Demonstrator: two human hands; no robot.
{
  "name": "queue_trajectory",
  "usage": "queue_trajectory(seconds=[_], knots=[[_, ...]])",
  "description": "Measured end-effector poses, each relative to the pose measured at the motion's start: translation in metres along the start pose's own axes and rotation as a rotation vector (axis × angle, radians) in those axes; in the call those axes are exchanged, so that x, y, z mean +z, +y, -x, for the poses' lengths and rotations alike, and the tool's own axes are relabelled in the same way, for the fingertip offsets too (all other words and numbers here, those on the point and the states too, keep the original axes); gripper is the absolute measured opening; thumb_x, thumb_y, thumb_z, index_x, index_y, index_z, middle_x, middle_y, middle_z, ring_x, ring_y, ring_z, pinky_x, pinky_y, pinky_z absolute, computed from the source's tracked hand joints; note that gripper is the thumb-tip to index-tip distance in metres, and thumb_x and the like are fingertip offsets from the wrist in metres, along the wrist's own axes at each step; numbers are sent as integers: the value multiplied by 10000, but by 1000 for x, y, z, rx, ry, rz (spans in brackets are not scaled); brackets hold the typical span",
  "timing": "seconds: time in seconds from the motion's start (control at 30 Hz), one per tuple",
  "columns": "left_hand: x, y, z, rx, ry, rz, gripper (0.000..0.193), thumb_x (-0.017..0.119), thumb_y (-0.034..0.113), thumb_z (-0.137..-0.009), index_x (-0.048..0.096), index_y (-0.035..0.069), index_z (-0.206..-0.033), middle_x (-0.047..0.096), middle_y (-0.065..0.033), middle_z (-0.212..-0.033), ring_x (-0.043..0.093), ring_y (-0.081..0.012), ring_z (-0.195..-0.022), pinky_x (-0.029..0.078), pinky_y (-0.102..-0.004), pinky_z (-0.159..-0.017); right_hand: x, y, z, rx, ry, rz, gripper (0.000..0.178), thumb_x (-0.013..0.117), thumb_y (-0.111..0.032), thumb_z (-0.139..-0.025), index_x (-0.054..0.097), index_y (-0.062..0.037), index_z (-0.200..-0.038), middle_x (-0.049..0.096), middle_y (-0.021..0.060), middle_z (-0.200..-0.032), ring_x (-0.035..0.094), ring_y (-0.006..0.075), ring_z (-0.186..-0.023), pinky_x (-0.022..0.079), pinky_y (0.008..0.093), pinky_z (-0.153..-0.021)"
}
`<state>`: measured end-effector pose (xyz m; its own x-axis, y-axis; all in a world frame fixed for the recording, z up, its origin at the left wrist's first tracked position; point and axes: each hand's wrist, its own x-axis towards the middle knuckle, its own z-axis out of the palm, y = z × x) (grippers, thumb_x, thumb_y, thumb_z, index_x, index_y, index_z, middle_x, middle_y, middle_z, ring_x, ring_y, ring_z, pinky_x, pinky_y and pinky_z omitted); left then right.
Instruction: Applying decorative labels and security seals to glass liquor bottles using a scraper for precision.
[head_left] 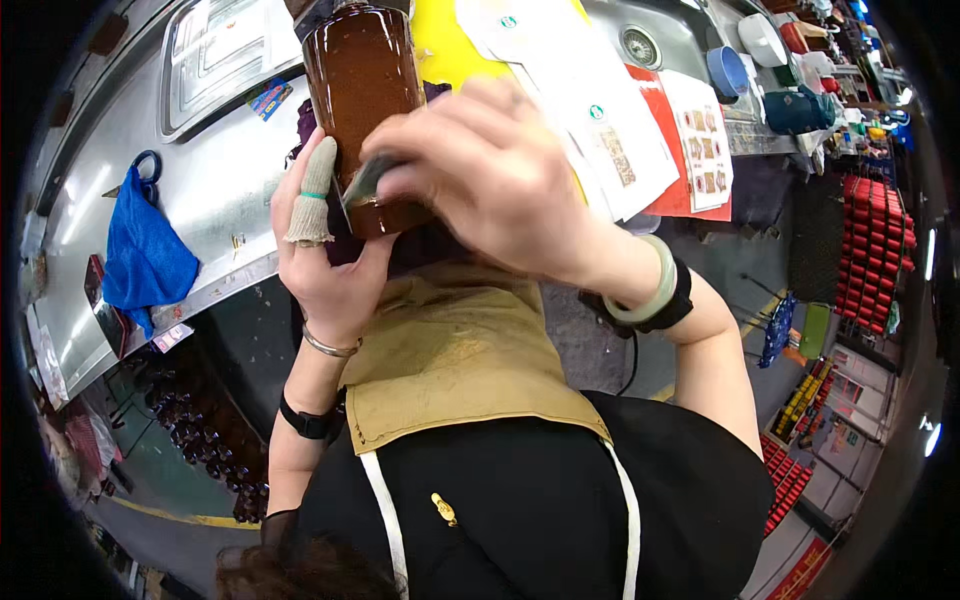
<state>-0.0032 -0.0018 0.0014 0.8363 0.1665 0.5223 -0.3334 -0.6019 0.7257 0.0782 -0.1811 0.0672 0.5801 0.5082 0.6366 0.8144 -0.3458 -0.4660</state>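
Steel bench stretching out left of left hand. Brown glossy bottle lying ahead of left palm, forward-left of right wrist; long axis running away from wearer, neck farthest. I'm reading left hand as nearer: half-curled, steadying bottle's lower left side, thumb by base. Right hand blurring across bottle's lower right, fingers bending tightly inward, pinching grey-green flat piece. I'm not managing to tell whether piece is touching bottle's surface.
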Motion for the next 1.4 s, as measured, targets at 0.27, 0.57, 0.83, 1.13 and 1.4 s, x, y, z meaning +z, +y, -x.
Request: queue_trajectory(seconds=[0.27, 0.57, 0.83, 1.13, 1.4], knots=[[-5, -9, -5, 108, -23, -13, 709, 839, 84, -790, 599, -44, -1444, 624, -238, -1448, 614, -393, -1307, 474, -467, -1121, 1, -29, 5, -83, -218, -47, 234, 763, -161, -817, 716, -137, -1045, 658, -9, -891, 604, 203, -787, 491, 370, -762], [-5, -19, 3, 41, -48, 35, 720, 802, 50, -802, 566, -41, -1476, 600, -246, -1479, 603, -398, -1331, 480, -464, -1133, -4, -31, 3, -146, -296, 2, 290, 845, -76, -764, 798, -140, -1043, 740, 1, -952, 609, 182, -788, 440, 312, -734], [-3, -21, 8, -134, -107, 169, 761, 802, 49, -840, 495, -56, -1529, 577, -242, -1509, 601, -380, -1354, 488, -440, -1133, 11, -17, 6, -223, -180, -26, 197, 741, -167, -807, 735, -133, -1001, 665, -24, -904, 597, 182, -807, 488, 353, -785], [-1, -14, -1, -54, -30, 52, 803, 885, 26, -710, 591, -22, -1455, 643, -195, -1433, 613, -358, -1318, 484, -437, -1128, 4, -19, 9, -251, -177, 6, 282, 819, -62, -775, 796, -151, -1041, 734, -30, -962, 579, 191, -771, 475, 327, -724], [-3, -13, 7, -115, -85, 40, 769, 871, 33, -775, 562, -40, -1475, 627, -224, -1458, 618, -361, -1339, 474, -429, -1142, 14, -1, 6, -212, 12, 146, 244, 787, -160, -752, 784, -196, -993, 715, -62, -984, 535, 176, -805, 458, 324, -787]])
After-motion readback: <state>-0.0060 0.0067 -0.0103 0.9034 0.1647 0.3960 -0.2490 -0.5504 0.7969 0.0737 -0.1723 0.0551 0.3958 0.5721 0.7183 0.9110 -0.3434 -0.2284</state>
